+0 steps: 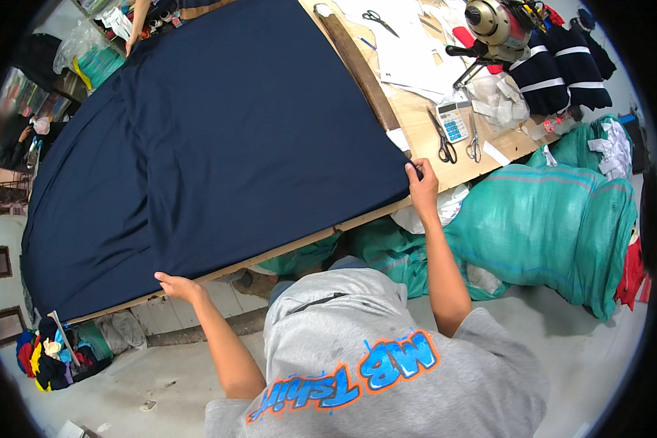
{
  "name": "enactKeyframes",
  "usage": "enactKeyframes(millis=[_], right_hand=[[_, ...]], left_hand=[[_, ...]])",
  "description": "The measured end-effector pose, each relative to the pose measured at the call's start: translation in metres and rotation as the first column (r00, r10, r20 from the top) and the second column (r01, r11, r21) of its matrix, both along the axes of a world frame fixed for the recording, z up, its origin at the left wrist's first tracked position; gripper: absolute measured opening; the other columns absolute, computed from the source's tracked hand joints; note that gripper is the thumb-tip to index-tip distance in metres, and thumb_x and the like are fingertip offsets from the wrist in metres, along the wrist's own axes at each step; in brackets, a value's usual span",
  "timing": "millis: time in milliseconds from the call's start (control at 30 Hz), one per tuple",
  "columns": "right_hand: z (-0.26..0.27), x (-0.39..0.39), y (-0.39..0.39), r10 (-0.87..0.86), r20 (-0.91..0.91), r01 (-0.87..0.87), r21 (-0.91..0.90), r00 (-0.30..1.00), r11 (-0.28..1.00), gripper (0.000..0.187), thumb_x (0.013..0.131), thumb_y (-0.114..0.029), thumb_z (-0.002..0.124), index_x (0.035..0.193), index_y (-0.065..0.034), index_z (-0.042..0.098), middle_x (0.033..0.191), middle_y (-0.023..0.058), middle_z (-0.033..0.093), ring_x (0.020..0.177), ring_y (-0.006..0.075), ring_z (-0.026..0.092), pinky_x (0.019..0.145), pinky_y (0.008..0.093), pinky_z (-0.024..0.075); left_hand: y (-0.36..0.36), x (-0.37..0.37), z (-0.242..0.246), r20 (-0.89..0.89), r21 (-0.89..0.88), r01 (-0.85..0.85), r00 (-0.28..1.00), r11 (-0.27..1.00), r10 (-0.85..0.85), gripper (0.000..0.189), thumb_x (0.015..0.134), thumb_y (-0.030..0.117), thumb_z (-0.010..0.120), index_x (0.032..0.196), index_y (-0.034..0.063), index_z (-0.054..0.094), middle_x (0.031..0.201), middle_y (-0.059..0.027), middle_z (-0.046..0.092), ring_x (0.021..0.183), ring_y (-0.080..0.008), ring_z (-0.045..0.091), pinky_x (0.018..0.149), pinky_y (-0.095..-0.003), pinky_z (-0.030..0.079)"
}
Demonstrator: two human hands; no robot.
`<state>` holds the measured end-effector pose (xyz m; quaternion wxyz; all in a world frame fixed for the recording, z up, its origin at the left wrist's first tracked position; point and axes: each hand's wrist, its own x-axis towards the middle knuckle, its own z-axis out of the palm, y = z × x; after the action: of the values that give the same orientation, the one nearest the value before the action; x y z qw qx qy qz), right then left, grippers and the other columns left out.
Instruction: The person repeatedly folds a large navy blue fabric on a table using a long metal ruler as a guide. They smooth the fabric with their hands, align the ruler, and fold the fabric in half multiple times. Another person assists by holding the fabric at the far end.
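Note:
A large navy cloth (pixel 263 126) lies spread over the table, smooth on its right part and creased in folds toward the left. My right hand (pixel 424 183) pinches its near right corner at the table's front edge, thumb on top. Farther left along the same edge, my left hand (pixel 180 287) holds the cloth's border, its fingertips partly hidden. A dark wooden bar (pixel 361 76) with white wrapping at its ends lies along the right edge of the cloth. At the far left corner, another person's hand (pixel 133 42) touches the cloth.
Black-handled scissors (pixel 443 139), a calculator (pixel 451 121), metal scissors (pixel 474 139) and paper patterns (pixel 410 55) lie on the table's right part. An electric cloth-cutting machine (pixel 498 24) stands behind. Green woven sacks (pixel 536 219) bulge beside the table; fabric scraps (pixel 55 356) are heaped at lower left.

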<state>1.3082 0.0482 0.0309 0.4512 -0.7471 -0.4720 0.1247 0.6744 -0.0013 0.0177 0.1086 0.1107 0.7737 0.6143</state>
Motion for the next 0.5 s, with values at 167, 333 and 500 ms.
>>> enactKeyframes(millis=[167,333,500], right_hand=[[-0.017,0.007,-0.012,-0.058,0.072,0.062,-0.056,0.996,0.997,0.027,0.106,-0.025,0.077,0.11,-0.0013,0.065,0.098,0.0196,0.074,0.095,0.0365,0.073,0.089,0.0455,0.0555],[-0.055,0.009,-0.015,-0.067,0.067,0.082,-0.26,0.996,0.962,0.03,0.104,-0.03,0.078,0.108,-0.0028,0.065,0.104,0.0216,0.077,0.106,0.0423,0.075,0.094,0.0486,0.0559],[-0.055,0.006,-0.017,-0.106,0.125,0.137,-0.278,0.986,0.951,0.031,0.104,-0.03,0.078,0.108,-0.0028,0.065,0.102,0.0217,0.076,0.104,0.0429,0.074,0.091,0.0491,0.0553]], left_hand=[[0.006,-0.003,-0.001,0.208,0.1,-0.178,0.966,0.979,0.155,0.074,0.121,0.051,0.044,0.152,-0.0156,0.052,0.155,-0.0273,0.062,0.134,-0.037,0.066,0.119,-0.0441,0.053],[-0.006,-0.012,-0.046,0.321,0.0,-0.174,0.933,0.985,0.165,0.074,0.12,0.053,0.046,0.159,-0.0098,0.049,0.159,-0.0248,0.06,0.138,-0.0408,0.066,0.118,-0.0469,0.057],[-0.009,-0.013,-0.046,0.41,0.007,-0.135,0.904,0.991,0.121,0.06,0.119,0.054,0.05,0.147,0.003,0.063,0.137,-0.0101,0.07,0.101,-0.0207,0.066,0.075,-0.0343,0.051]])
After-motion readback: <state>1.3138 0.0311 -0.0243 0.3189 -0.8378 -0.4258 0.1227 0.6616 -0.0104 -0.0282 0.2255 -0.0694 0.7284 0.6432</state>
